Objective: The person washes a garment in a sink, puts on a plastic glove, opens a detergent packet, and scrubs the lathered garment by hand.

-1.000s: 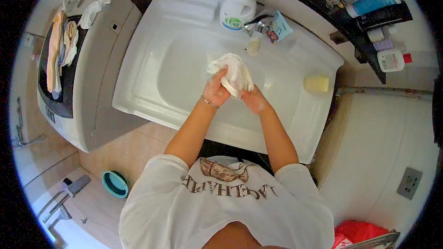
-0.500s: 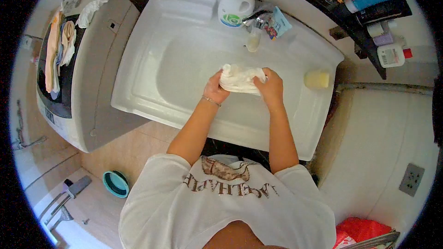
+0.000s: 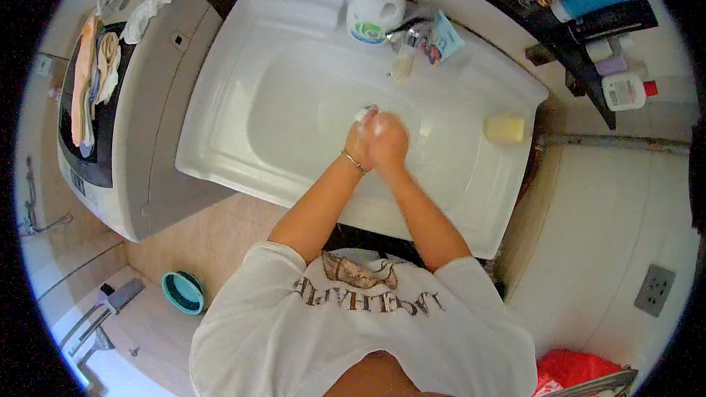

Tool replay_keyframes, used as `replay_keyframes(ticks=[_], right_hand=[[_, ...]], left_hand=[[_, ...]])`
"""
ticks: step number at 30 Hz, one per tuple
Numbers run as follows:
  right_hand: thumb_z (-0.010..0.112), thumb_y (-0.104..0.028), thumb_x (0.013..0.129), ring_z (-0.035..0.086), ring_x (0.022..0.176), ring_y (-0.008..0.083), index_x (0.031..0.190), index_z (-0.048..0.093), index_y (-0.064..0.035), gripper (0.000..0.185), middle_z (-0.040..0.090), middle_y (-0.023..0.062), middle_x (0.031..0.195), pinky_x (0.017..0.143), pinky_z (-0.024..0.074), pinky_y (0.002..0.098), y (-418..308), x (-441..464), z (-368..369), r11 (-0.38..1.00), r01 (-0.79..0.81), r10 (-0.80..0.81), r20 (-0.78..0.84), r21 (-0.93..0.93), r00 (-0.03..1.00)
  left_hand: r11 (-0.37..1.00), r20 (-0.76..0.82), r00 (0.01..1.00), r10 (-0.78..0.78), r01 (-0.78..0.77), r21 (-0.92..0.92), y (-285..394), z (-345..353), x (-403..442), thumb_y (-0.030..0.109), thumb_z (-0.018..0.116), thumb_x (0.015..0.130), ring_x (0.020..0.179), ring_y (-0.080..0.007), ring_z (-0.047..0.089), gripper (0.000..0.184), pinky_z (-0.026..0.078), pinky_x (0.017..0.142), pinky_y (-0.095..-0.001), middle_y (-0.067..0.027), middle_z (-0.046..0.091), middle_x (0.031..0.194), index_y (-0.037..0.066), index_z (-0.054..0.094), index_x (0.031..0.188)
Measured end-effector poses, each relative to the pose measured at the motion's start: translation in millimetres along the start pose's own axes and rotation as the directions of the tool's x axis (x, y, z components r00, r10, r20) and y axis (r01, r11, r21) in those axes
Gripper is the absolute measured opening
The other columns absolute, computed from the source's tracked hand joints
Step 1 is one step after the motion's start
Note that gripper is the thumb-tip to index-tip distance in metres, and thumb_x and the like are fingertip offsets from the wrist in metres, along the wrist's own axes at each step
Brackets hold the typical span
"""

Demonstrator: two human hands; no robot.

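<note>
Over the white sink (image 3: 213,125) my two hands are pressed together, squeezing a white cloth (image 3: 363,113). Only small bits of the cloth show between the fingers; the rest is hidden. My left hand (image 3: 357,141), with a bracelet at the wrist, is closed on its left side. Wrapped around the cloth from the right is my right hand (image 3: 390,140), slightly blurred. Beyond the hands are the faucet (image 3: 409,35) and a whitish piece (image 3: 401,68) hanging below it.
A white detergent bottle (image 3: 376,7) and a blue packet (image 3: 443,38) flank the faucet. A yellow block (image 3: 504,129) lies on the sink's right side. Folded cloths (image 3: 90,81) rest on the washing machine (image 3: 165,103) at left. Toiletries line the black shelf (image 3: 588,88).
The cloth was stretched between my hands and is now bunched up inside them. My right hand has moved left against my left hand.
</note>
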State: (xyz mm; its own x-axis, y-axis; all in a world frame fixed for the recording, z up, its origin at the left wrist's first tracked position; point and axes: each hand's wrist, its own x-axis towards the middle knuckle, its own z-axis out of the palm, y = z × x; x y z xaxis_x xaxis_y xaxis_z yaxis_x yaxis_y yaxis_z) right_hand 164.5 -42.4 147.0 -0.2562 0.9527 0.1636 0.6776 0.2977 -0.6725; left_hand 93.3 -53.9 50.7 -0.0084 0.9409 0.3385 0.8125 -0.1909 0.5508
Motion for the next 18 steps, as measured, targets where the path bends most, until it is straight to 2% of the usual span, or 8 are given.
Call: replay_keyframes(ticks=[1, 3, 6, 9, 11, 12, 15, 18], right_hand=[[0.061, -0.028, 0.076, 0.058, 0.070, 0.0315, 0.071, 0.060, -0.0036, 0.025, 0.060, 0.0138, 0.075, 0.064, 0.0446, 0.0372, -1, -11, 5, 0.986, 0.161, -0.160, -0.028, 0.031, 0.987], [0.058, -0.030, 0.078, 0.058, 0.073, 0.0333, 0.075, 0.060, -0.0030, 0.028, 0.060, 0.0158, 0.077, 0.066, 0.0449, 0.0391, 11, 12, 8, 0.999, 0.041, -0.040, 0.053, -0.023, 0.998], [0.054, -0.035, 0.081, 0.058, 0.079, 0.0368, 0.083, 0.061, -0.0019, 0.034, 0.061, 0.0196, 0.083, 0.070, 0.0455, 0.0430, 19, 35, 15, 0.972, -0.187, 0.210, 0.173, -0.142, 0.962], [0.053, -0.036, 0.082, 0.058, 0.079, 0.0363, 0.077, 0.061, -0.0056, 0.032, 0.061, 0.0191, 0.081, 0.071, 0.0453, 0.0414, 17, 15, 25, 0.979, -0.109, 0.114, 0.015, -0.173, 0.993], [0.052, -0.022, 0.078, 0.058, 0.088, 0.0330, 0.083, 0.063, -0.0029, 0.023, 0.061, 0.0160, 0.085, 0.081, 0.0458, 0.0369, -21, 14, -7, 0.971, -0.143, 0.227, 0.547, -0.193, 0.806], [0.052, -0.028, 0.079, 0.058, 0.083, 0.0344, 0.079, 0.062, -0.0034, 0.026, 0.061, 0.0169, 0.083, 0.076, 0.0448, 0.0397, -3, 25, 3, 0.977, -0.139, 0.195, 0.405, -0.163, 0.894], [0.052, -0.039, 0.082, 0.056, 0.073, 0.0371, 0.071, 0.061, -0.0044, 0.037, 0.060, 0.0188, 0.078, 0.066, 0.0426, 0.0452, 21, 39, 18, 0.988, -0.119, 0.127, 0.079, -0.099, 0.989], [0.046, -0.032, 0.084, 0.058, 0.077, 0.0367, 0.074, 0.061, -0.0040, 0.033, 0.061, 0.0184, 0.082, 0.068, 0.0449, 0.0455, 11, 34, 14, 0.965, -0.214, 0.231, 0.107, -0.150, 0.967]], left_hand=[[0.994, 0.028, 0.999, 0.034, -0.037, 0.102, 0, -14, 2, 0.030, 0.043, 0.090, 0.103, -0.0213, 0.052, 0.044, 0.041, 0.088, -0.0311, -0.0062, 0.057, 0.109, 0.003, 0.038, 0.124], [0.670, 0.279, 0.929, -0.242, 0.368, -0.645, -1, -7, 2, 0.032, 0.043, 0.090, 0.097, -0.0199, 0.054, 0.039, 0.042, 0.084, -0.0303, -0.0071, 0.059, 0.102, 0.002, 0.043, 0.116], [-0.541, 0.578, 0.565, -0.589, 0.256, -0.801, 67, -52, 22, 0.034, 0.042, 0.090, 0.083, -0.0194, 0.057, 0.032, 0.046, 0.072, -0.0329, -0.0077, 0.060, 0.087, 0.005, 0.051, 0.099], [-0.491, 0.623, 0.570, -0.535, 0.391, -0.779, 36, -56, 14, 0.035, 0.045, 0.088, 0.085, -0.0217, 0.058, 0.032, 0.046, 0.075, -0.0374, -0.0092, 0.061, 0.092, 0.007, 0.053, 0.102], [-0.460, 0.645, 0.570, -0.509, 0.453, -0.764, 10, -12, 8, 0.035, 0.046, 0.086, 0.086, -0.0228, 0.059, 0.032, 0.046, 0.076, -0.0397, -0.0100, 0.062, 0.095, 0.009, 0.054, 0.104], [-0.155, 0.313, 0.814, -0.489, 0.273, -0.950, -11, 50, -4, 0.034, 0.048, 0.085, 0.087, -0.0230, 0.059, 0.035, 0.047, 0.075, -0.0408, -0.0101, 0.060, 0.100, 0.008, 0.052, 0.109], [0.260, 0.042, 0.880, -0.472, 0.185, -0.948, 45, -29, 1, 0.030, 0.048, 0.082, 0.098, -0.0246, 0.055, 0.041, 0.043, 0.084, -0.0409, -0.0109, 0.055, 0.114, 0.008, 0.048, 0.117], [-0.214, 0.477, 0.596, -0.646, 0.458, -0.863, 47, -47, 20, 0.036, 0.040, 0.091, 0.087, -0.0174, 0.058, 0.035, 0.047, 0.069, -0.0302, -0.0076, 0.060, 0.097, 0.005, 0.052, 0.103]])
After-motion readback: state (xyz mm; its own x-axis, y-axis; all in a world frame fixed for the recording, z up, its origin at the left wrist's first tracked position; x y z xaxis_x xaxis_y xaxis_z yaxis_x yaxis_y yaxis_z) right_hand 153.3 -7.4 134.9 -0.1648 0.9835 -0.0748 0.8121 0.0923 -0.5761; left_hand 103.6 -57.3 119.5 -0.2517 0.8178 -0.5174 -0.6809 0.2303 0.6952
